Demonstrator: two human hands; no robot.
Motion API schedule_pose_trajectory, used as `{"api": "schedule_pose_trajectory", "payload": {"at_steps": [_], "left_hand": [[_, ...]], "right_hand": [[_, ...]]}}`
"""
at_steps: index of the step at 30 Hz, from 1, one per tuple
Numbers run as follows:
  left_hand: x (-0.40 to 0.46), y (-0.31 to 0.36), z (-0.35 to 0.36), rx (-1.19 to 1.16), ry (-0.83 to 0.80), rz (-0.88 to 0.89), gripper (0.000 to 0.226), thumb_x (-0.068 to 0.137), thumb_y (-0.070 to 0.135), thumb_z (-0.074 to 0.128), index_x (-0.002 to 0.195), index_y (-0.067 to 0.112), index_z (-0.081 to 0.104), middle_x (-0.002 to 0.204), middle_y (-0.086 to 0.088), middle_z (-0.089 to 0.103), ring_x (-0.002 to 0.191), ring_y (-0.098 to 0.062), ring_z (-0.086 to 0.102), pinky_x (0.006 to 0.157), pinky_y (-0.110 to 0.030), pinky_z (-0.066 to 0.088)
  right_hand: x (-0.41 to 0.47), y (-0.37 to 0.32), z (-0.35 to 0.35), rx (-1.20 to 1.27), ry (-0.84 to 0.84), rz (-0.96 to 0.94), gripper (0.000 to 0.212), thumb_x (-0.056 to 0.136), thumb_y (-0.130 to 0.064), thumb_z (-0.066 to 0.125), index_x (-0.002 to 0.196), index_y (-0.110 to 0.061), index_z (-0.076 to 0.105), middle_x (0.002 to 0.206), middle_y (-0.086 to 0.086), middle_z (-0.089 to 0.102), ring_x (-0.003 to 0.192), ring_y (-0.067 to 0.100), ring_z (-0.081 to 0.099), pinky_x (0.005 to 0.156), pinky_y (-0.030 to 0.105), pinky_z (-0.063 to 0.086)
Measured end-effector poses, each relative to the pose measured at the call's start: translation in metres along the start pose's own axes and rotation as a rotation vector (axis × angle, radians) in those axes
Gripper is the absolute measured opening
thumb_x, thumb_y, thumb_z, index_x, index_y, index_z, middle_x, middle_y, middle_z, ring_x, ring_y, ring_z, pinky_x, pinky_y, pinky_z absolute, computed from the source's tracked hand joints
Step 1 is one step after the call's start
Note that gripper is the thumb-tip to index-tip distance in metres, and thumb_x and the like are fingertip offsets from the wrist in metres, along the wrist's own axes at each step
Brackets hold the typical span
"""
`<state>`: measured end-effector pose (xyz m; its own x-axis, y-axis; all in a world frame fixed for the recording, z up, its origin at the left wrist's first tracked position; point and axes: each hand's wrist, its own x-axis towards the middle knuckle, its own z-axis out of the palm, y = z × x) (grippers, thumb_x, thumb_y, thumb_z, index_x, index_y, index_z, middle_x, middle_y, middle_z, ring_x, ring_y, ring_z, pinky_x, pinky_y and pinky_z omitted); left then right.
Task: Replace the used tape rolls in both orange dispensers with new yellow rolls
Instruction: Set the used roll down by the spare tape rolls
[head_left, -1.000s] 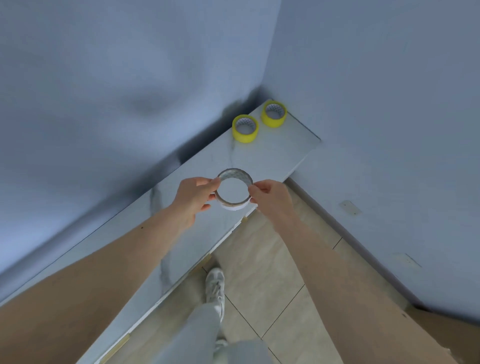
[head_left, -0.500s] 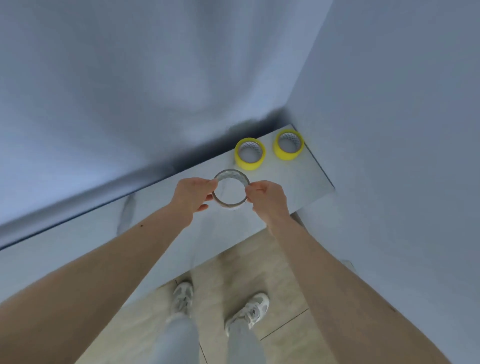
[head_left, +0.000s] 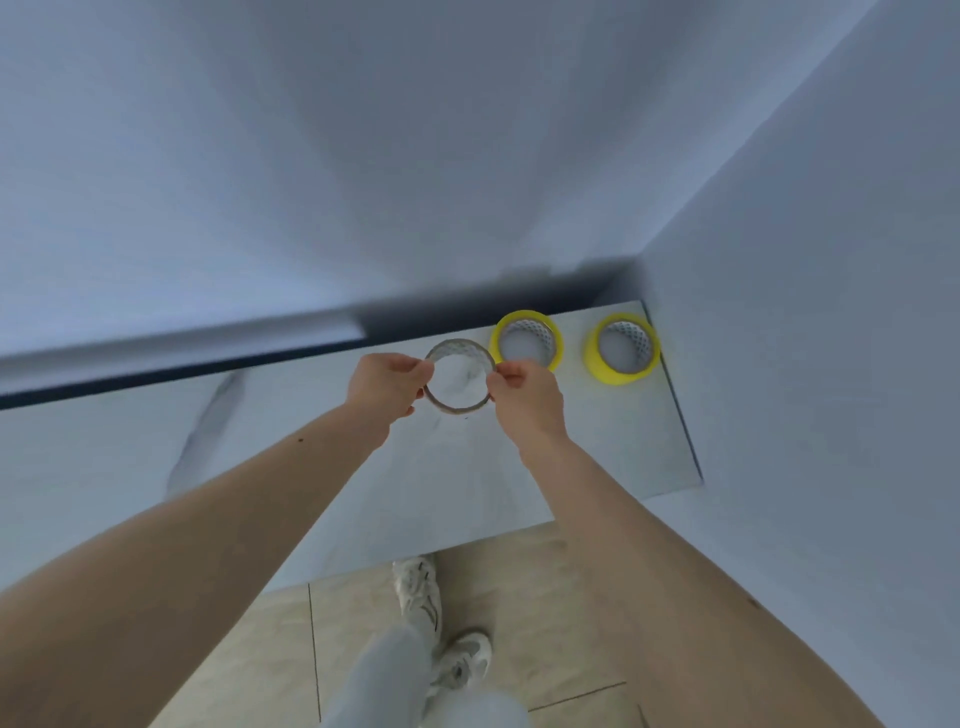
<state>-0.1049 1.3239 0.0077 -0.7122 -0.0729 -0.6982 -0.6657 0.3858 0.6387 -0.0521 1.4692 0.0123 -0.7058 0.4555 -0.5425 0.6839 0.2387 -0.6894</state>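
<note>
Greyish, nearly bare used roll (head_left: 459, 375) held over the pale surface (head_left: 597, 457) between both hands, ring opening turned toward the camera. Pinched at its left rim by the left hand (head_left: 387, 384), thumb and fingertips closed on the edge. Pinched at its right rim by the right hand (head_left: 527, 397), fingers curled onto the band. Could not tell whether any tape remained on the core, nor whether its lower edge touched the surface.

Sat just beside the right hand and behind it: first yellow roll (head_left: 527, 340), lying flat on the surface, its near-left edge partly covered by the grey ring and the right fingers. Lay farther right, apart from the first and close to the surface's right edge: second yellow roll (head_left: 623, 351), also flat, white patterned lining showing inside both.

Blurred throughout, especially along the dark gap where the surface met the back wall (head_left: 363, 156). Bordered on the right by a side wall (head_left: 831, 312). Cut off at the lower frame: both forearms, grey trouser legs, and pale shoes (head_left: 418, 587) on the beige tiled floor (head_left: 519, 597).
</note>
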Motion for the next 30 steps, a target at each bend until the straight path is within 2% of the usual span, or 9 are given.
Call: {"api": "schedule_pose_trajectory", "payload": {"at_steps": [5, 10, 18, 21, 27, 30], "left_hand": [[0.032, -0.014, 0.010, -0.007, 0.068, -0.042, 0.007, 0.089, 0.029, 0.067, 0.086, 0.023, 0.071, 0.093, -0.005, 0.075, 0.097, -0.027, 0.070, 0.088, -0.041, 0.058], [0.053, -0.023, 0.019, -0.045, 0.138, -0.060, 0.011, 0.090, 0.030, 0.066, 0.092, 0.022, 0.073, 0.093, -0.004, 0.074, 0.096, -0.026, 0.070, 0.087, -0.041, 0.058], [0.068, -0.040, 0.032, -0.093, 0.193, -0.094, 0.023, 0.091, 0.028, 0.065, 0.108, 0.014, 0.073, 0.100, -0.005, 0.072, 0.096, -0.025, 0.068, 0.090, -0.042, 0.057], [0.068, -0.046, 0.034, -0.097, 0.183, -0.102, 0.025, 0.092, 0.027, 0.064, 0.112, 0.013, 0.071, 0.100, -0.006, 0.072, 0.096, -0.027, 0.069, 0.091, -0.044, 0.057], [0.067, -0.052, 0.035, -0.129, 0.162, -0.117, 0.028, 0.094, 0.029, 0.062, 0.115, 0.012, 0.069, 0.098, -0.004, 0.068, 0.099, -0.028, 0.068, 0.090, -0.043, 0.057], [0.065, -0.052, 0.034, -0.131, 0.165, -0.127, 0.031, 0.093, 0.031, 0.062, 0.118, 0.013, 0.067, 0.098, -0.004, 0.067, 0.100, -0.029, 0.067, 0.091, -0.044, 0.057]], "right_hand": [[0.029, 0.008, 0.016, -0.030, -0.058, -0.011, 0.026, 0.096, -0.019, 0.055, 0.119, -0.012, 0.064, 0.112, 0.004, 0.067, 0.093, 0.016, 0.055, 0.078, 0.025, 0.040], [0.054, 0.016, 0.034, -0.074, -0.110, -0.045, 0.020, 0.094, -0.015, 0.054, 0.107, -0.009, 0.068, 0.096, 0.004, 0.066, 0.086, 0.020, 0.057, 0.071, 0.027, 0.042], [0.068, 0.028, 0.048, -0.078, -0.134, -0.058, 0.018, 0.092, -0.014, 0.055, 0.105, -0.010, 0.066, 0.101, 0.005, 0.069, 0.091, 0.022, 0.063, 0.075, 0.032, 0.050], [0.070, 0.031, 0.048, -0.087, -0.150, -0.064, 0.017, 0.092, -0.013, 0.055, 0.105, -0.010, 0.065, 0.100, 0.004, 0.068, 0.090, 0.020, 0.061, 0.075, 0.030, 0.048], [0.070, 0.035, 0.044, -0.101, -0.164, -0.096, 0.023, 0.093, -0.012, 0.057, 0.115, -0.011, 0.064, 0.114, 0.004, 0.068, 0.105, 0.020, 0.062, 0.083, 0.028, 0.048], [0.069, 0.040, 0.032, -0.117, -0.072, -0.156, 0.021, 0.091, -0.012, 0.061, 0.112, -0.011, 0.065, 0.106, 0.001, 0.068, 0.098, 0.017, 0.064, 0.080, 0.026, 0.050]]}}
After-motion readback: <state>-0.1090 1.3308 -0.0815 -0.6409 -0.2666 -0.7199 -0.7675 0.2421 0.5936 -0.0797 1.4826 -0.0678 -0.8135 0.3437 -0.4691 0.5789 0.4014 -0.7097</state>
